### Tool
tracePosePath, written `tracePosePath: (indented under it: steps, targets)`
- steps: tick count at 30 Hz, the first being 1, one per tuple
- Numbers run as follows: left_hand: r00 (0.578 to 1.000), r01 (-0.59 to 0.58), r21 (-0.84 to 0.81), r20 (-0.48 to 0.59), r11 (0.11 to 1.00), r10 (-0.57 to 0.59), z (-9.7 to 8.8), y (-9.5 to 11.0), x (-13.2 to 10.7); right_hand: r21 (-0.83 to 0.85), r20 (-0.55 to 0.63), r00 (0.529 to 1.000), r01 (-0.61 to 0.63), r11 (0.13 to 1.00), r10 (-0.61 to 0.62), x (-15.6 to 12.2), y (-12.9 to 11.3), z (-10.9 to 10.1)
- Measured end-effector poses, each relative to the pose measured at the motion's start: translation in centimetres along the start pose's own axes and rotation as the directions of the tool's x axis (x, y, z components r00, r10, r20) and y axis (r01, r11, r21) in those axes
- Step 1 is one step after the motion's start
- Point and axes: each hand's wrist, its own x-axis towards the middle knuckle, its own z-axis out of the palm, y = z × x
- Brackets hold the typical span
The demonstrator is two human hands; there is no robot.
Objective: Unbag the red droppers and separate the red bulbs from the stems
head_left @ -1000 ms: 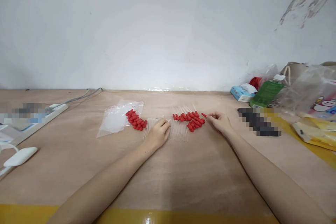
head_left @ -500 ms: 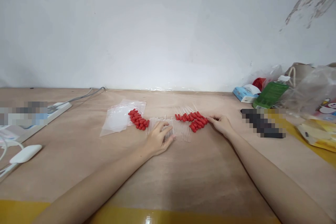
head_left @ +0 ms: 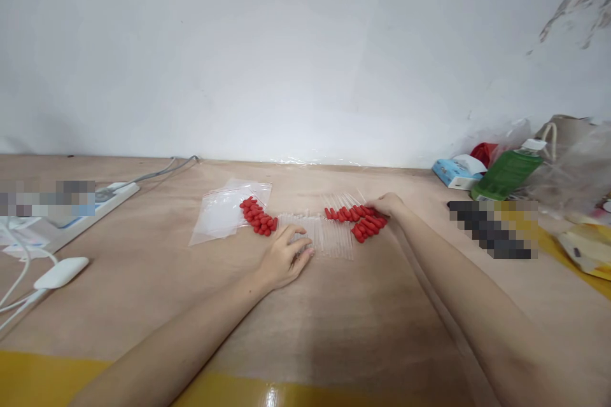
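Several droppers with thin clear tubes and red bulbs lie on the table. A left bunch of red bulbs [head_left: 258,217] and a lower right bunch [head_left: 368,229] sit at either end of a bed of clear tubes [head_left: 329,238]. Behind, a slanting row of red bulbs [head_left: 346,213] has its tubes pointing toward the wall. My left hand [head_left: 286,257] rests on the tubes, fingers curved and apart. At the right end of the back row, my right hand [head_left: 390,205] has thumb and fingers closed on a red-bulbed dropper; its fingertips are partly hidden.
Clear plastic bags [head_left: 217,216] lie left of the droppers. A white power strip [head_left: 95,213] with cables and a white adapter [head_left: 62,273] is farther left. At right stand a tissue pack [head_left: 453,173], a green bottle [head_left: 508,172] and a blurred dark object [head_left: 491,229].
My right hand has moved slightly away from me, onto the end of the back row of red bulbs. My left hand stays over the tubes. The view has turned slightly left.
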Motion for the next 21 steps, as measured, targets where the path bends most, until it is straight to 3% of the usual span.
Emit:
tracePosePath:
  steps: [4, 9, 15, 17, 19, 21]
  targets:
    - [1.000, 0.002, -0.006, 0.012, 1.000, -0.002, -0.1, 0.1, 0.0, 0.044, -0.040, 0.999, 0.004, 0.999, -0.002, 0.1, -0.3, 0.3]
    - [1.000, -0.026, 0.003, -0.001, 1.000, 0.026, -0.2, 0.2, 0.2, 0.226, -0.158, 0.983, 0.133, 0.965, -0.098, -0.8, -0.5, 0.3]
    - [0.998, -0.059, 0.011, -0.029, 0.998, 0.060, -0.3, 0.1, 0.1, 0.414, -0.412, 0.892, 0.365, 0.834, -0.185, -3.8, -1.7, -0.5]
    - [0.997, -0.059, 0.019, -0.044, 0.998, 0.060, -0.3, 0.1, 0.2, 0.412, -0.485, 0.838, 0.470, 0.781, -0.249, -6.3, -1.6, -0.6]
    - [0.995, -0.038, 0.034, -0.093, 0.999, 0.041, -0.4, 0.1, 0.2, 0.252, -0.490, 0.695, 0.691, 0.678, -0.526, -9.4, -1.0, -0.3]
    - [0.984, -0.010, 0.046, -0.178, 0.999, 0.018, -0.4, 0.2, 0.2, -0.003, -0.390, 0.515, 0.828, 0.561, -0.763, -12.4, 0.0, 0.2]
